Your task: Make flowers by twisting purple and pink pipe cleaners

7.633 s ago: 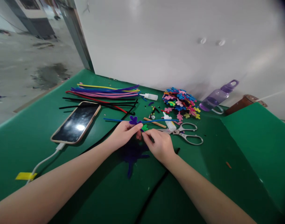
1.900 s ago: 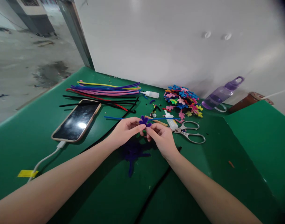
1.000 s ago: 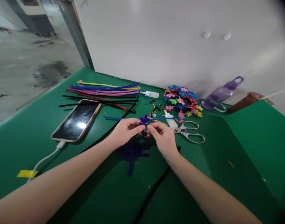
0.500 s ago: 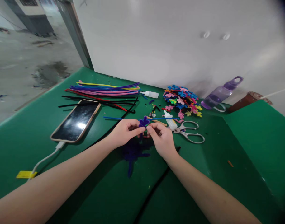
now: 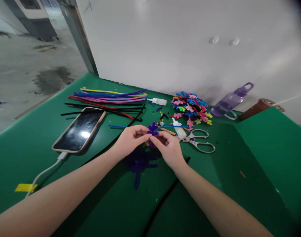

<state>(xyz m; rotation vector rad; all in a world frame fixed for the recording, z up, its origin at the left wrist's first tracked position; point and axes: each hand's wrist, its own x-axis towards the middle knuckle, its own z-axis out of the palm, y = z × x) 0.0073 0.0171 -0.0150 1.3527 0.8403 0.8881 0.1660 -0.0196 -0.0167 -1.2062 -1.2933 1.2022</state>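
Above a green worktop (image 5: 37,144), the left hand (image 5: 129,141) and right hand (image 5: 168,148) pinch a purple pipe-cleaner flower (image 5: 153,128) between their fingertips. Scissors (image 5: 197,142) lie just right of the hands, a phone (image 5: 79,129) to the left.

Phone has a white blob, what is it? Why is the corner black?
Head view: the blob on the phone is glare from a light; head view, top right corner: dark lens edge; head view: left hand and right hand pinch a purple flower, unblurred.

We chart the table (image 5: 229,158) from the scissors (image 5: 198,141).
Just left, our left hand (image 5: 130,141) and right hand (image 5: 168,148) share a flower (image 5: 153,128); far left the phone (image 5: 78,129); behind, the flower pile (image 5: 191,107); behind-right, the bottle (image 5: 230,100).
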